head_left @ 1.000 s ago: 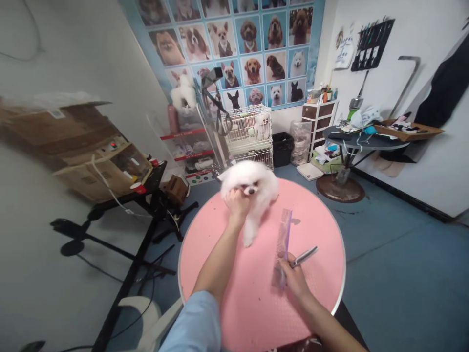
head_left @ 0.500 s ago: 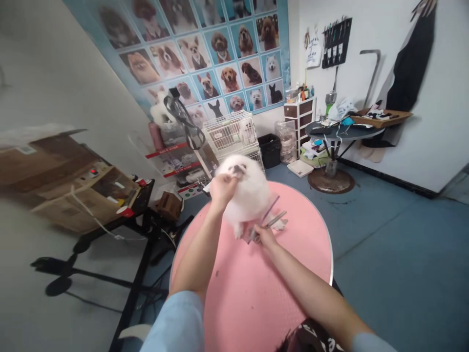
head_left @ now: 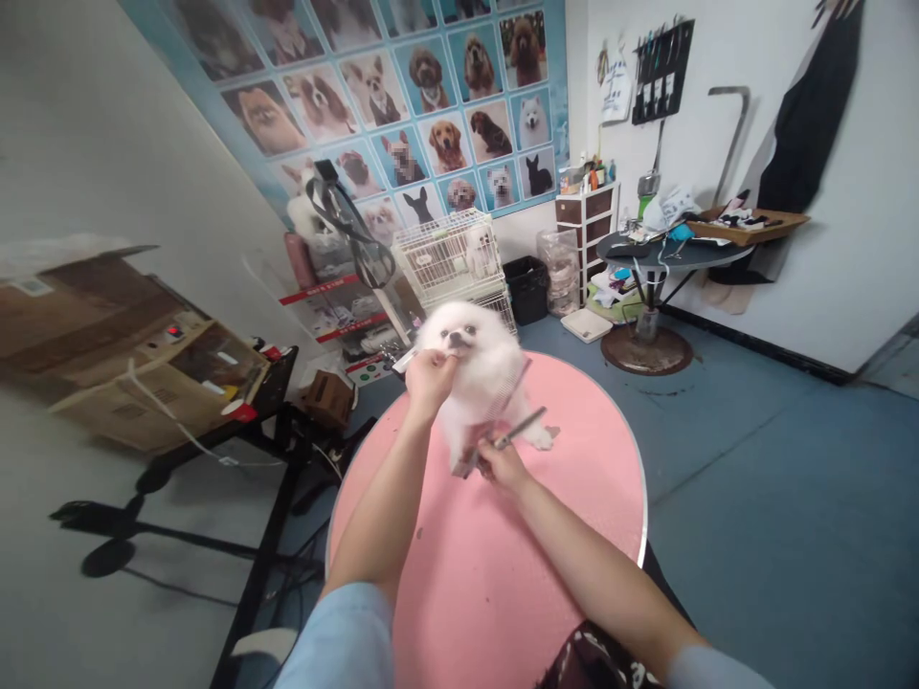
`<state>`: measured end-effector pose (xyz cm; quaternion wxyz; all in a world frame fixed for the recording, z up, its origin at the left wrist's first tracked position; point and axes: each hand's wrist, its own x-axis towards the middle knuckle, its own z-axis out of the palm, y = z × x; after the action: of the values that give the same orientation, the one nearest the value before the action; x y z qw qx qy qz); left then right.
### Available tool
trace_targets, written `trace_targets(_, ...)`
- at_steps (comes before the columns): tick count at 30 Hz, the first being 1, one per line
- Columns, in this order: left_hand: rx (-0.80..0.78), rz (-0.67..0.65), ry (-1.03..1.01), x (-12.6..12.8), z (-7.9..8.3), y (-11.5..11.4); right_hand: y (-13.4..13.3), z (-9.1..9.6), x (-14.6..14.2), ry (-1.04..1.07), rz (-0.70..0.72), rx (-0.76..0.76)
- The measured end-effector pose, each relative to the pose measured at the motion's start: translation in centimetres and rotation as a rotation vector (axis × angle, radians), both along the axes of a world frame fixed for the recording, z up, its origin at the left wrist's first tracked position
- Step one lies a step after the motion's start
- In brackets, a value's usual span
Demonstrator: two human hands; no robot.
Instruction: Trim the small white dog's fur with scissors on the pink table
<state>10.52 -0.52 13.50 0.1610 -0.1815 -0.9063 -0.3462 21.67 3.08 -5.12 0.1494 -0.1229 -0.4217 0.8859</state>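
A fluffy white dog (head_left: 478, 359) sits on the round pink table (head_left: 574, 517), facing me. My left hand (head_left: 429, 378) is closed at its chin, with thumb and fingers pinched on the fur just under the mouth. Low in front of the dog's chest, my right hand (head_left: 499, 466) is closed around slim grooming tools. Silver scissors (head_left: 523, 426) point up and right from it. A fine-toothed comb (head_left: 508, 390) with a purplish edge shows faintly against the chest fur. How the fingers sit on each tool is hidden.
Behind the table stand a white wire cage (head_left: 449, 258) and a black bin (head_left: 527, 287). A post with black straps (head_left: 359, 234) rises behind the dog. Cardboard boxes (head_left: 136, 354) stand left. At right, a dark round table (head_left: 675, 254) carries a wooden tray (head_left: 750, 227).
My right hand and its tools have shifted left, nearer the dog's front leg, and the comb now overlaps the chest. My left hand stays at the chin. The view has shifted slightly.
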Motion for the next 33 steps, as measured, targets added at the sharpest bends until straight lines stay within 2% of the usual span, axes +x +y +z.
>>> trace_targets(2, 0.01, -0.009, 0.004, -0.3, -0.1, 0.2, 0.4, -0.2, 0.5, 0.008, -0.037, -0.068)
trace_targets(5, 0.04, -0.01, -0.001, -0.7, -0.4, 0.5, 1.1, 0.2, 0.5, -0.146, -0.107, -0.186)
trace_targets(9, 0.046, 0.0, -0.003, -1.6, -1.0, 0.9, 1.1, 0.7, 0.7, -0.133, -0.018, -0.122)
trace_targets(11, 0.046, 0.005, 0.003, -2.1, -1.1, 0.9, 1.1, -0.3, 2.7, -0.136, -0.075, -0.106)
trace_targets(13, 0.066, 0.004, 0.017, -2.6, -1.0, 1.0, 1.6, -1.9, 5.8, -0.259, -0.099, -0.082)
trace_targets(14, 0.082, 0.001, 0.028, -2.8, -0.9, 1.0, 2.0, -2.6, 7.4, -0.339, -0.04, -0.051)
trace_targets(16, 0.107, -0.006, 0.047, -3.1, -0.8, 1.1, 3.1, -3.2, 10.0, -0.479, 0.183, 0.044)
trace_targets(18, 0.116, -0.008, 0.061, -3.2, -0.8, 1.3, 4.1, -2.7, 11.2, -0.528, 0.348, 0.098)
trace_targets(21, 0.098, -0.008, 0.071, -3.3, -0.9, 1.4, 5.2, -0.5, 9.7, -0.415, 0.351, 0.112)
trace_targets(23, 0.079, -0.008, 0.073, -3.3, -1.0, 1.4, 5.6, 0.9, 7.4, -0.346, 0.28, 0.243)
trace_targets(26, 0.048, -0.006, 0.084, -3.4, -1.2, 1.5, 6.3, 2.1, 3.9, -0.377, 0.064, 0.678)
trace_targets(29, 0.036, -0.005, 0.092, -3.4, -1.3, 1.6, 7.1, 2.1, 1.6, -0.426, -0.116, 1.034)
trace_targets(31, 0.037, -0.001, 0.087, -3.3, -1.3, 1.7, 7.6, 1.5, 1.0, -0.43, -0.15, 1.135)
trace_targets(33, 0.041, -0.003, 0.082, -3.2, -1.3, 1.9, 7.9, 1.0, 1.0, -0.416, -0.14, 1.151)
